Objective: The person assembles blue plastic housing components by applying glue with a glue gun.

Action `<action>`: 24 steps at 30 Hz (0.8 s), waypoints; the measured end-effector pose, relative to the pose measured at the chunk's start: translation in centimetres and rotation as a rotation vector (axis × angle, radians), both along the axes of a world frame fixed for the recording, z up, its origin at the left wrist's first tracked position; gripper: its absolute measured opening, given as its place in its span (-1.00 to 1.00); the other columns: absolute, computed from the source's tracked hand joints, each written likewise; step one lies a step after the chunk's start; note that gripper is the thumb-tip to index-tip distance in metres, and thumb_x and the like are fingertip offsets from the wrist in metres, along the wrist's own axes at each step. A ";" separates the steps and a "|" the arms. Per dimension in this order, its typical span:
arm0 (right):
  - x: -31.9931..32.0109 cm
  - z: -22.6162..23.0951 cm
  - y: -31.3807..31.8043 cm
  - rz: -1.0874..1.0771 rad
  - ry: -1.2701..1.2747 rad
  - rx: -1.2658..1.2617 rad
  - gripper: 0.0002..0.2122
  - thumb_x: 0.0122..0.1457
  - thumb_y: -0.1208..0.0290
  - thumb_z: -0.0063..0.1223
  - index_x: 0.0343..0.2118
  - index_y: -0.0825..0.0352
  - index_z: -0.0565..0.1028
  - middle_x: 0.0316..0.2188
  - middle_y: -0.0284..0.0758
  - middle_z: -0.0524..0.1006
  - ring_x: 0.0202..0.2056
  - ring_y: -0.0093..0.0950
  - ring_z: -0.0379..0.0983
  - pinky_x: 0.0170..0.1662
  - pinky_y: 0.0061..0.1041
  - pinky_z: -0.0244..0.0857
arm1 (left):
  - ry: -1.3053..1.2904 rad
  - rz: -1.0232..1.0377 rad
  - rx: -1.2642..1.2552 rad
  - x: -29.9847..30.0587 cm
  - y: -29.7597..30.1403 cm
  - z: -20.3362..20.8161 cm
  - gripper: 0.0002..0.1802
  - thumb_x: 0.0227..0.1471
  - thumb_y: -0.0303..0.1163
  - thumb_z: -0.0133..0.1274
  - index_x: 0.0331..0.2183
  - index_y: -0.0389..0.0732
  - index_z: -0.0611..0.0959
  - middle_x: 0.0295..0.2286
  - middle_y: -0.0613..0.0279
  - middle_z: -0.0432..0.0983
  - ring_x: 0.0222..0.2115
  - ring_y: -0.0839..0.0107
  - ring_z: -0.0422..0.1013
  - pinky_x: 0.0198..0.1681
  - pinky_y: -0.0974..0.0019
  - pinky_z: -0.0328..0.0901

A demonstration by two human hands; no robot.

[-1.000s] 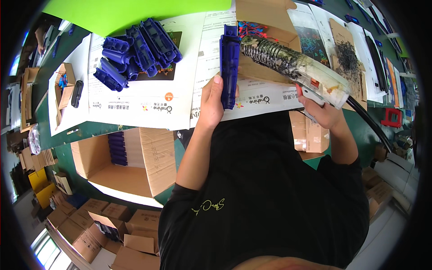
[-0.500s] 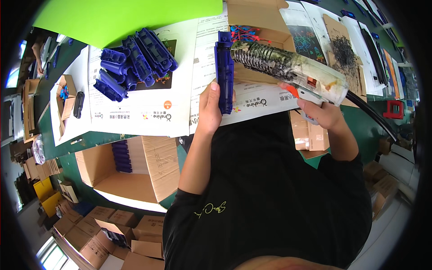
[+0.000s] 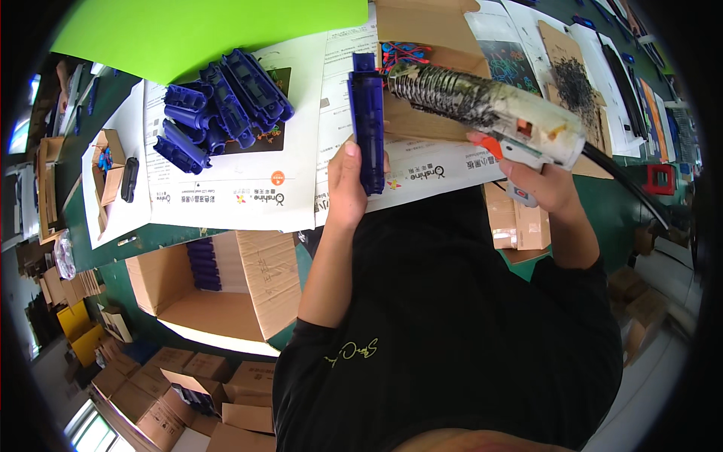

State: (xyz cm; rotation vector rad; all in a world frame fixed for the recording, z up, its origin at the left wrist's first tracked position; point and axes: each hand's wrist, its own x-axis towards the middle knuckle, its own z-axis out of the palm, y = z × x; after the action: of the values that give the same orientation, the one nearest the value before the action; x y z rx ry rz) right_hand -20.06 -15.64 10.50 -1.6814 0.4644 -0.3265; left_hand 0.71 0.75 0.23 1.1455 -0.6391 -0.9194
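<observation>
My left hand (image 3: pixel 349 184) grips the lower end of a long dark-blue plastic half-shell (image 3: pixel 367 128), held upright with its hollow inside showing. My right hand (image 3: pixel 544 185) is wrapped round the handle of a stained whitish glue gun (image 3: pixel 538 135) with an orange trigger (image 3: pixel 489 145) and a black rod trailing from its back. The gun's ribbed, blackened front points left toward the shell's upper part; whether its tip touches is unclear. To the left lies a pile of similar blue shells (image 3: pixel 237 105) on printed paper sheets (image 3: pixel 248 203).
Behind the gun stands an open cardboard box (image 3: pixel 429 128) with red and blue wired parts (image 3: pixel 403 54). Cardboard (image 3: pixel 553 45) bearing black residue lies at right. A green board (image 3: pixel 203 34) covers the far left. Below the table edge, an open carton (image 3: pixel 211 309) holds blue pieces.
The blue shell and my left hand have shifted slightly left. The glue gun's handle has tilted a little lower, and a gap beside the shell has opened.
</observation>
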 end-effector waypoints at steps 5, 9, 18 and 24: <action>-1.5 0.2 -2.3 -0.275 -0.330 0.108 -0.47 -0.01 0.40 -0.01 0.03 0.56 0.21 -0.16 0.05 0.45 -0.09 -0.20 0.43 0.03 -0.26 0.28 | 0.628 0.096 -0.489 1.8 1.4 -0.9 -0.37 0.20 0.07 -0.37 0.05 -0.25 0.31 -0.62 0.35 0.26 -0.66 0.51 0.09 -0.51 0.41 0.01; -7.3 -1.1 -7.5 -0.851 -0.367 0.313 -0.54 0.08 0.47 -0.21 0.05 0.58 0.19 -0.01 0.07 0.33 0.09 -0.03 0.23 0.16 -0.13 0.15 | 0.730 0.082 -0.496 2.2 1.5 -1.1 -0.40 0.21 0.04 -0.36 0.03 -0.25 0.33 -0.60 0.36 0.27 -0.66 0.52 0.06 -0.52 0.41 -0.01; -19.3 -3.2 -15.2 -0.947 1.193 -0.941 -0.44 0.09 -0.10 -0.06 -0.53 0.47 0.54 -0.63 -0.26 0.52 -0.50 -0.34 0.49 -0.39 -0.46 0.31 | 0.747 0.046 -0.465 2.4 0.7 -0.5 -0.41 0.21 0.02 -0.36 0.03 -0.27 0.33 -0.60 0.35 0.27 -0.65 0.51 0.07 -0.52 0.41 -0.01; 1.4 -1.1 -6.5 -0.387 0.306 -0.861 -0.82 0.06 0.46 0.14 -0.26 0.33 0.54 -0.44 -0.34 0.53 -0.39 -0.60 0.42 -0.28 -0.66 0.30 | 0.779 0.051 -0.537 2.2 0.8 -1.0 -0.41 0.20 0.00 -0.26 0.05 -0.28 0.30 -0.58 0.35 0.22 -0.64 0.51 0.07 -0.51 0.42 0.01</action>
State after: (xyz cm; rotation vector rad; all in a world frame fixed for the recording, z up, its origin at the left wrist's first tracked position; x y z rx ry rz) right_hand -18.70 -22.12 9.37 -2.4936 0.9765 -0.6130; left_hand 2.86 1.57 -0.77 0.2705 -0.1833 -0.9791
